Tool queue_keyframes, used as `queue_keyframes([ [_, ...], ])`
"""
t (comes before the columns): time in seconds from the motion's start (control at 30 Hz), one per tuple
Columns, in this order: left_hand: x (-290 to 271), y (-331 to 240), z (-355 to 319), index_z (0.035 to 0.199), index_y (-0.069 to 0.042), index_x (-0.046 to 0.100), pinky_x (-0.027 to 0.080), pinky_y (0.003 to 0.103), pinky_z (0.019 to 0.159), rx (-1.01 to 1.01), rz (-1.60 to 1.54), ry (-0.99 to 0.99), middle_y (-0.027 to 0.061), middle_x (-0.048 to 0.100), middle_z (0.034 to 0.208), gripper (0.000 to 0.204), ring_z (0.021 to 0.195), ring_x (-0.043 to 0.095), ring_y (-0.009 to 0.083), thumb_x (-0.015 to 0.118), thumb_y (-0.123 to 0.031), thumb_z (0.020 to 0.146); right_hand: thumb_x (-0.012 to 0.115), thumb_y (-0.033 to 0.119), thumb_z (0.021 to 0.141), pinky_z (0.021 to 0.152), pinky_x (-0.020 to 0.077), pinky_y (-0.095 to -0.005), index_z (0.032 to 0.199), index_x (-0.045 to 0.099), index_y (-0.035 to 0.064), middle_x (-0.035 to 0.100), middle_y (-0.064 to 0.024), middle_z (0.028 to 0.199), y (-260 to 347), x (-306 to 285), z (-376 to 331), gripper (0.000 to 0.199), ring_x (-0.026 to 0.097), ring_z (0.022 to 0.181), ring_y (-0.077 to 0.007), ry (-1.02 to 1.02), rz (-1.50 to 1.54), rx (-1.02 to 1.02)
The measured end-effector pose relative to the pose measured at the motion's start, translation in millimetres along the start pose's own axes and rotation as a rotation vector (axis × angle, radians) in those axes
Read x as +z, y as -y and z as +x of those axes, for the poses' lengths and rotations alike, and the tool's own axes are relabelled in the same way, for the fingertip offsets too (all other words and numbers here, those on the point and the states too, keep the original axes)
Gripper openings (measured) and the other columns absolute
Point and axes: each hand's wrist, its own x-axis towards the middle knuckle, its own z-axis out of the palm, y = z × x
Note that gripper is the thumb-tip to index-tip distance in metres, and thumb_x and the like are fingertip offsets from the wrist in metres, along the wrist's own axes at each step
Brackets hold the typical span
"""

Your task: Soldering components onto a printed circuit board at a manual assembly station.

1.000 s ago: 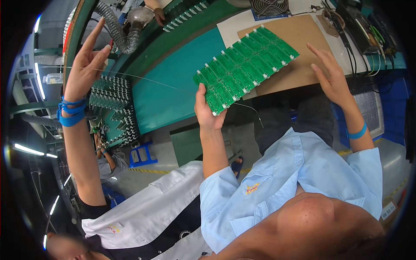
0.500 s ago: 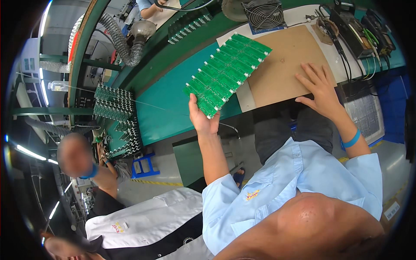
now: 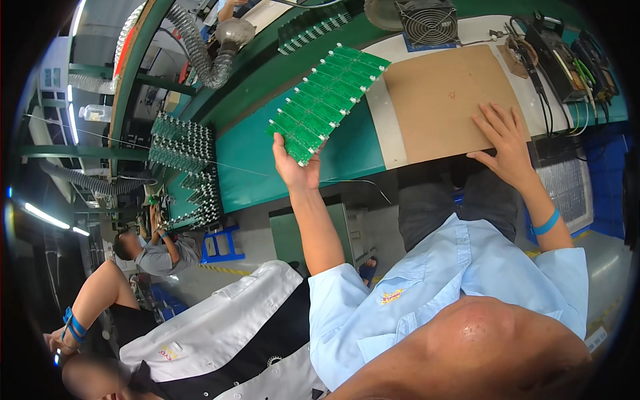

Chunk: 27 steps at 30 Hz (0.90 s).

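Note:
My left hand [image 3: 297,170] grips a green circuit board panel [image 3: 327,100] by its near left corner. Rows of small white connectors line the panel's two long edges. It is held up at a slant over the bench mat, and the palm is partly hidden behind it. Spread flat, my right hand [image 3: 505,143] rests on the right part of a brown cardboard sheet [image 3: 433,113], its fingers apart and nothing in them. A blue band circles my right wrist.
A black fan [image 3: 428,23] stands behind the cardboard. Soldering equipment [image 3: 550,57] with cables sits at the far right. Stacked circuit boards [image 3: 180,150] are at the bench's left. Beside me on the left is a person in a white coat [image 3: 220,310]; a blue stool [image 3: 223,245] stands beyond.
The circuit board panel and my left hand have shifted left, away from the cardboard. My right hand stays on the sheet. The neighbouring person's arm, with a blue wristband, is now raised.

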Motion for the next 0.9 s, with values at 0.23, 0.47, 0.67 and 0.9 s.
queue_keyframes([
  [0.23, -26.3, -20.3, 3.4, 0.142, -0.001, 0.058, 0.067, 0.050, 0.087, 0.095, 0.040, -0.079, 0.0189, 0.074, 0.129, 0.045, 0.103, 0.077, 0.0348, 0.046, -0.034, 0.114, 0.090, 0.036, 0.079, 0.131, 0.0251, -0.0596, 0.148, 0.066, 0.0082, 0.060, -0.0064, 0.160, -2.8, 0.9, -1.5, 0.078, 0.047, 0.152, -0.0334, -0.061, 0.028, -0.025],
  [0.47, -44.6, -23.5, -0.7, 0.141, -0.001, 0.059, 0.067, 0.051, 0.088, 0.096, 0.037, -0.091, 0.0186, 0.074, 0.129, 0.044, 0.105, 0.077, 0.0354, 0.046, -0.034, 0.114, 0.084, 0.029, 0.088, 0.129, 0.0338, -0.0513, 0.148, 0.065, 0.0059, 0.059, -0.0102, 0.161, -11.1, -10.6, -8.6, 0.067, 0.052, 0.149, -0.0332, -0.183, 0.197, -0.049],
  [0.67, -32.1, 4.3, -11.6, 0.143, -0.001, 0.058, 0.067, 0.050, 0.086, -0.028, 0.006, -0.054, 0.0182, 0.074, 0.131, 0.045, 0.104, 0.077, 0.0345, 0.047, -0.034, 0.114, 0.073, 0.016, 0.100, 0.116, 0.0465, -0.0404, 0.144, 0.067, 0.0025, 0.064, -0.0153, 0.150, -25.1, -13.1, -11.1, 0.046, 0.062, 0.134, -0.0302, -0.384, 0.469, 0.040],
  [0.9, 6.6, 61.4, -32.8, 0.146, 0.000, 0.057, 0.066, 0.042, 0.083, -0.238, -0.101, 0.026, 0.0182, 0.073, 0.133, 0.048, 0.102, 0.078, 0.0298, 0.047, -0.035, 0.115, 0.060, 0.010, 0.112, 0.081, 0.0519, -0.0300, 0.130, 0.071, -0.0034, 0.074, -0.0105, 0.107, -67.9, -0.7, -43.3, 0.025, 0.065, 0.088, -0.0195, -0.480, 0.399, 0.210],
])
